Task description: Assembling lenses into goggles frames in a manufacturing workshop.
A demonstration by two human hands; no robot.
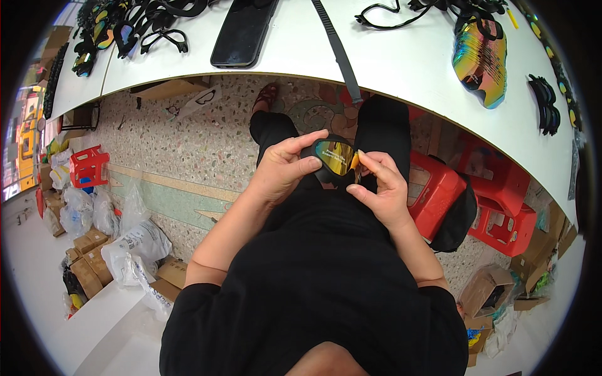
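Note:
Above my lap I hold goggles with a black frame and a yellow-gold mirrored lens (337,156), which has small print on it. My left hand (283,166) grips the left end of the goggles, thumb on the front and fingers at the top edge. My right hand (384,185) is at the other end, where index finger and thumb close around a small orange-yellow edge piece (355,164). Whether that piece is part of the lens or separate, I cannot tell. The fingers hide the back of the goggles.
On the white table (401,69) ahead lie a black phone (244,31), a black strap (338,53) over the edge, black goggle frames (164,41) and a stack of mirrored lenses (481,59). Red stools (439,191) stand at right; bags and cardboard boxes (93,263) at left.

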